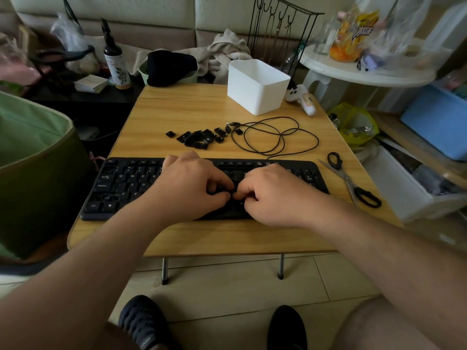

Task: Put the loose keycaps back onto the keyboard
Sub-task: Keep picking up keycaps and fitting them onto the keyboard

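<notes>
Woodgrain table (202,238), flat black keyboard (121,183), curled fingers (217,190)

One head-worn view – looking forward and down (wide-angle) – close over the table (227,236).

A wooden tabletop (202,238) on thin metal legs fills the middle of the frame. A black keyboard (121,188) lies across its lower part. Above it, at centre, sits a heap of loose keycaps (199,138), with a coiled black cable (275,137) just to their right. A white bin (257,87) stands at upper right, a white toy (303,99) beside it. Scissors (351,180) lie at the right edge.
</notes>
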The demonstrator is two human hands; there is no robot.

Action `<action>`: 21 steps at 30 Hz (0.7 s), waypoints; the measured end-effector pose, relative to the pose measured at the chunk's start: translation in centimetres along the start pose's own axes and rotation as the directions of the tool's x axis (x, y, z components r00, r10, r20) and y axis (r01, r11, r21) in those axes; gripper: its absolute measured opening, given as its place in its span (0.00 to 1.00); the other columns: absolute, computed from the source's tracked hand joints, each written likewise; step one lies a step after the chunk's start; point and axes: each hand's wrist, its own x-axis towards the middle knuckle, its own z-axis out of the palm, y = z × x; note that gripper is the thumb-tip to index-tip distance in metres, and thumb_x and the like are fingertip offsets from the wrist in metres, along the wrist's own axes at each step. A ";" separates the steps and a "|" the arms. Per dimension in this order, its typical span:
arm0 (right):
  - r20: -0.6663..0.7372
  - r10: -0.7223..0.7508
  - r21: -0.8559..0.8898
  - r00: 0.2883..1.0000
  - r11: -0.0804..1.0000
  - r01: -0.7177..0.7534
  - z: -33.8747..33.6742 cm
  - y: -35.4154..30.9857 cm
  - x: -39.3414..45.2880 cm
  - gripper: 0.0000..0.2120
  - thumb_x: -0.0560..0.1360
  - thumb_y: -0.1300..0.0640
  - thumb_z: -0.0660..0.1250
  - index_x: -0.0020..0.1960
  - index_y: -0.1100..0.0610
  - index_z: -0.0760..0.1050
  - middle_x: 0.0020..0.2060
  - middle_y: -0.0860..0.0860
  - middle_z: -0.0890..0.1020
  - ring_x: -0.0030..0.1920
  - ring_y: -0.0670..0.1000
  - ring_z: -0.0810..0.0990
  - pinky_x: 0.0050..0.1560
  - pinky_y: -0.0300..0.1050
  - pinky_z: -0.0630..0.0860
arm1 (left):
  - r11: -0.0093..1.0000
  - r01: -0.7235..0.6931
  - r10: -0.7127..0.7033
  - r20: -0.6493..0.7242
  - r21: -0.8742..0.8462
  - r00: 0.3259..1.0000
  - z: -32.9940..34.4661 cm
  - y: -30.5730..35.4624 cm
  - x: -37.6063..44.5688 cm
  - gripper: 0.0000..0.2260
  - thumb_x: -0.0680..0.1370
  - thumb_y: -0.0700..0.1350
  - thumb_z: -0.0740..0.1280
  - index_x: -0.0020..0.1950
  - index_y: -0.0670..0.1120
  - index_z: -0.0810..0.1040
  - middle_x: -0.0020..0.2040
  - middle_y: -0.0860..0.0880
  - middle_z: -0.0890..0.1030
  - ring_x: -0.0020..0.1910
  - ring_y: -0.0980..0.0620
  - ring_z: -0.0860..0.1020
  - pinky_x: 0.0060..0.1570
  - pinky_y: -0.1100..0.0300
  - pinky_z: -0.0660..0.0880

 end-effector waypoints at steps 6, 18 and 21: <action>-0.210 0.174 0.202 0.962 0.971 -0.131 -2.0 2.4 -0.6 0.12 0.77 0.59 0.68 0.51 0.44 0.86 0.42 0.41 0.86 0.38 0.41 0.82 0.40 0.36 0.79 | 1.000 -0.004 0.004 0.007 0.000 1.000 0.2 0.2 0.1 0.07 0.77 0.61 0.68 0.53 0.69 0.83 0.37 0.60 0.76 0.54 0.54 0.71 0.61 0.49 0.65; -0.113 0.270 0.190 0.956 0.950 -0.246 -0.9 2.4 0.6 0.07 0.72 0.50 0.79 0.40 0.47 0.82 0.34 0.44 0.80 0.34 0.43 0.77 0.34 0.37 0.69 | 0.999 0.043 -0.042 -0.035 0.006 0.999 0.9 0.3 0.4 0.07 0.74 0.65 0.70 0.46 0.64 0.83 0.36 0.59 0.76 0.53 0.54 0.71 0.60 0.49 0.65; -0.088 0.263 0.213 0.961 0.947 -0.240 -1.2 2.3 1.2 0.06 0.72 0.50 0.79 0.41 0.47 0.82 0.34 0.44 0.80 0.34 0.43 0.76 0.33 0.38 0.69 | 0.993 0.085 -0.088 -0.038 -0.083 0.995 0.7 0.3 0.8 0.09 0.72 0.67 0.69 0.42 0.64 0.82 0.36 0.58 0.77 0.50 0.55 0.72 0.58 0.50 0.66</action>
